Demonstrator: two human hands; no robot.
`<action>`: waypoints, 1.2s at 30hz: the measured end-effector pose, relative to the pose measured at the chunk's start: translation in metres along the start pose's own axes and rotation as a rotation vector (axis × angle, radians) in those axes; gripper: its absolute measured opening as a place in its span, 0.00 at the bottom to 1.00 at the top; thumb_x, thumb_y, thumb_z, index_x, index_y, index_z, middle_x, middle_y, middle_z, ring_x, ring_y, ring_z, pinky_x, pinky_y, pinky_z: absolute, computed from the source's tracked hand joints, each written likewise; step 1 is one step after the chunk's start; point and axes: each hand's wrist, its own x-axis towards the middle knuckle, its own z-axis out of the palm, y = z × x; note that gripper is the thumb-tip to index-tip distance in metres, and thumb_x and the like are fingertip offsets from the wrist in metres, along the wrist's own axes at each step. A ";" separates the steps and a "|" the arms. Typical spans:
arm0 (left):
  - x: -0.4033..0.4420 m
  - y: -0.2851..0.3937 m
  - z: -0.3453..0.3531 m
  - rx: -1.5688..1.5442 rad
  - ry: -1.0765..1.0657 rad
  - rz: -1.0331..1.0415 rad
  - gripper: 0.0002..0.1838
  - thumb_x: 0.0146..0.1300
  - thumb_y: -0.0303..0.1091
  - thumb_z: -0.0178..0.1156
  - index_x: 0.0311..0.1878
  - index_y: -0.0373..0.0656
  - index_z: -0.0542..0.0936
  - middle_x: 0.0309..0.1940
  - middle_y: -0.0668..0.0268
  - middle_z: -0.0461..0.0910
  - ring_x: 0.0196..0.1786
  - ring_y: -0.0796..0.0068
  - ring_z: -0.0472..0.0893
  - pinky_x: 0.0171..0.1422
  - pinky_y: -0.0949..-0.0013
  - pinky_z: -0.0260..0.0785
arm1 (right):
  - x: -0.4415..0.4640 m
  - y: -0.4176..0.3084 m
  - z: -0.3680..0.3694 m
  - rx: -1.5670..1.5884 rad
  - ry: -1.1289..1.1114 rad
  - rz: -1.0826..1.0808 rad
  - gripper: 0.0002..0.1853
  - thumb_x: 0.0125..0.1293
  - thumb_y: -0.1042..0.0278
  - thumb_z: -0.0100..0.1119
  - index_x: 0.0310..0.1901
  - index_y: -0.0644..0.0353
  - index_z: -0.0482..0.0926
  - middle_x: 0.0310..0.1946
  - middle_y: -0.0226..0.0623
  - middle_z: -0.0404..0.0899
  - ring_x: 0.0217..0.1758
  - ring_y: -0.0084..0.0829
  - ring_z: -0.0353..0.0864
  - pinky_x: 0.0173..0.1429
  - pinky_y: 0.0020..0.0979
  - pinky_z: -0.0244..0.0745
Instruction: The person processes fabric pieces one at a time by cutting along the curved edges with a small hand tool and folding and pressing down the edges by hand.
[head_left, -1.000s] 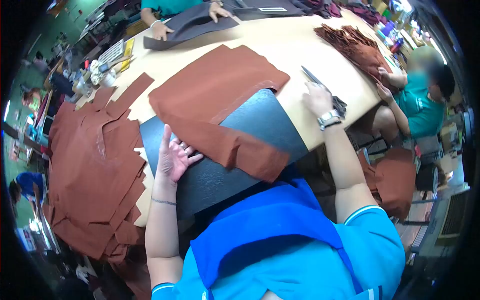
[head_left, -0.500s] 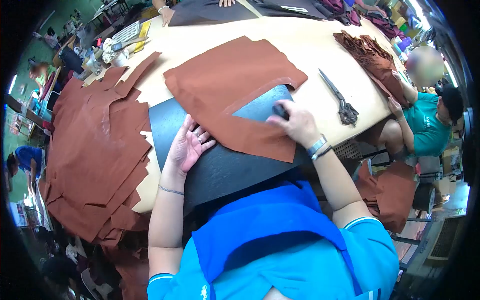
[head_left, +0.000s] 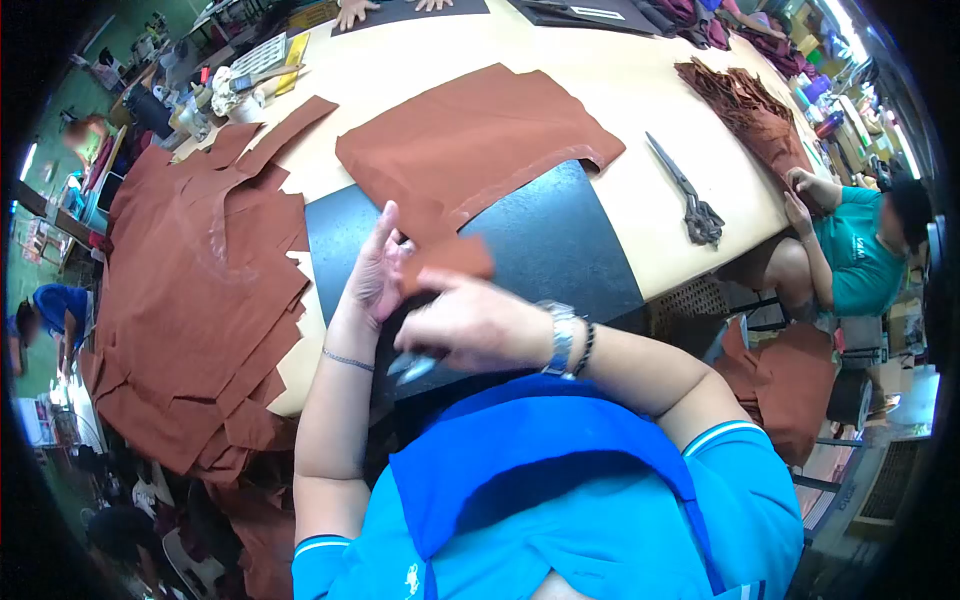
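Over the left part of the black board (head_left: 560, 245), L hand (head_left: 378, 268) is standing on edge, thumb up, fingers partly curled. R hand (head_left: 475, 322) is blurring close beside it w/ bent fingers, nearer the board's bottom edge. Both hands are staying bare-skinned and close tog. — can't tell if they're touching, or if either is gripping. A pale shiny item (head_left: 412, 368) is showing under R hand, too blurred to ID.

Brown cloth (head_left: 490, 140) is lying across the board's top edge, most of it beyond on the table (head_left: 620, 90); its narrow end is reaching down the board, btwn the 2 hands. A whitish streak is running along its lower R edge.

R of the board, scissors (head_left: 690, 195) are resting on the table, tip pointing away. L of the board, a pile of brown pieces (head_left: 190, 290) is spreading past the table edge.

Farther R of the board, a co-worker in a teal shirt (head_left: 865, 250) is handling a brown bundle (head_left: 755, 130). Well beyond the board, another person's hands (head_left: 355, 14) are resting on a dark sheet (head_left: 420, 13).
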 end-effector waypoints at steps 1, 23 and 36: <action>0.000 0.001 0.002 0.065 0.054 0.002 0.42 0.67 0.61 0.62 0.72 0.40 0.64 0.63 0.58 0.76 0.62 0.65 0.79 0.64 0.58 0.75 | 0.002 0.000 0.013 0.076 -0.032 -0.064 0.09 0.54 0.72 0.67 0.36 0.56 0.77 0.31 0.39 0.82 0.39 0.44 0.82 0.53 0.42 0.76; 0.001 -0.009 0.009 -0.053 0.000 0.021 0.36 0.71 0.58 0.59 0.69 0.39 0.69 0.58 0.58 0.79 0.55 0.68 0.83 0.58 0.66 0.78 | -0.010 0.039 -0.009 -0.192 0.139 0.228 0.14 0.57 0.74 0.65 0.47 0.53 0.83 0.36 0.34 0.85 0.37 0.34 0.85 0.47 0.36 0.77; -0.004 -0.002 -0.001 0.139 0.214 0.086 0.21 0.66 0.27 0.64 0.61 0.38 0.75 0.54 0.59 0.82 0.55 0.66 0.83 0.57 0.61 0.79 | -0.045 0.042 -0.017 1.024 0.431 1.167 0.22 0.81 0.43 0.43 0.53 0.55 0.73 0.25 0.22 0.63 0.21 0.13 0.56 0.22 0.17 0.55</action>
